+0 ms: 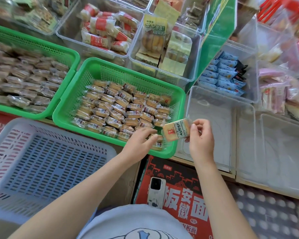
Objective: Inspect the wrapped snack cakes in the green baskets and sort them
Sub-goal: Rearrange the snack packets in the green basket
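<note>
right hand holds one snack cake; left hand reaches loosely open into the centre green basket, mostly full; much sorting seems left.

Red carton reads "板面" and "安徽"

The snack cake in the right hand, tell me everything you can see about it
The snack cake is a flat, rectangular, golden-tan cake sealed in clear plastic wrap with crimped ends. A red logo marks its lower left, and a pale label strip with dark print runs across it. The right hand pinches its right edge, holding it tilted, face toward the camera, above the near right corner of the green basket. The left hand is close but not touching it.
</note>
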`<action>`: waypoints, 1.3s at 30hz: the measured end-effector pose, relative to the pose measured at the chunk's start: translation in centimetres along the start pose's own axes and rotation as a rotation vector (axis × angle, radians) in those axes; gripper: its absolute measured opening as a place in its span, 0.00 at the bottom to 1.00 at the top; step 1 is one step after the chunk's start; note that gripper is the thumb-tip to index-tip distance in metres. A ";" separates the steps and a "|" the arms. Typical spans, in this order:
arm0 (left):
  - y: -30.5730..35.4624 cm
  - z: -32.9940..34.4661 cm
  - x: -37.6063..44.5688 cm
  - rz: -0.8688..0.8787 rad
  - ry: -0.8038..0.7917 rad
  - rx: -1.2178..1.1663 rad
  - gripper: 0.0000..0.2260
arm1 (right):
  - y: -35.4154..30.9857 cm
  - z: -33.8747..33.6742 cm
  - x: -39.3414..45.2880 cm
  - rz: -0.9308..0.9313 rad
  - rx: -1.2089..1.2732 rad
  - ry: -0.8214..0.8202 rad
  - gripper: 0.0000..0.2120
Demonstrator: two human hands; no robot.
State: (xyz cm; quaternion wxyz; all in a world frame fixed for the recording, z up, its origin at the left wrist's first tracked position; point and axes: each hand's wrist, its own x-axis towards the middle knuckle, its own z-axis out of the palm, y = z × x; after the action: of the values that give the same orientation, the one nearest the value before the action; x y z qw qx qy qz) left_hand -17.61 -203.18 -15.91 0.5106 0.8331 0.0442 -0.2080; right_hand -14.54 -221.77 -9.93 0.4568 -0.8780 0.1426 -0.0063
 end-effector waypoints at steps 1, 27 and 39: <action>1.1 0.0 -0.8 -0.083 -0.014 -0.320 0.17 | -0.1 0.2 -0.7 0.059 0.050 -0.036 0.04; 5.3 -2.4 -9.2 0.025 -0.324 -1.107 0.06 | -1.9 -2.7 -7.5 0.672 0.894 -0.644 0.14; 4.9 -3.5 -11.8 0.030 -0.100 -1.017 0.05 | -1.9 -0.2 -9.2 0.562 0.644 -0.644 0.11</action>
State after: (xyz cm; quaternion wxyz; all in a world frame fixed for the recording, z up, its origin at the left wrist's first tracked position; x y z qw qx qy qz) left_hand -25.90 -200.79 -5.87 0.8557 0.4690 0.1034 -0.1925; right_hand -22.95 -218.55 -7.20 0.7079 -0.5789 0.2159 0.3424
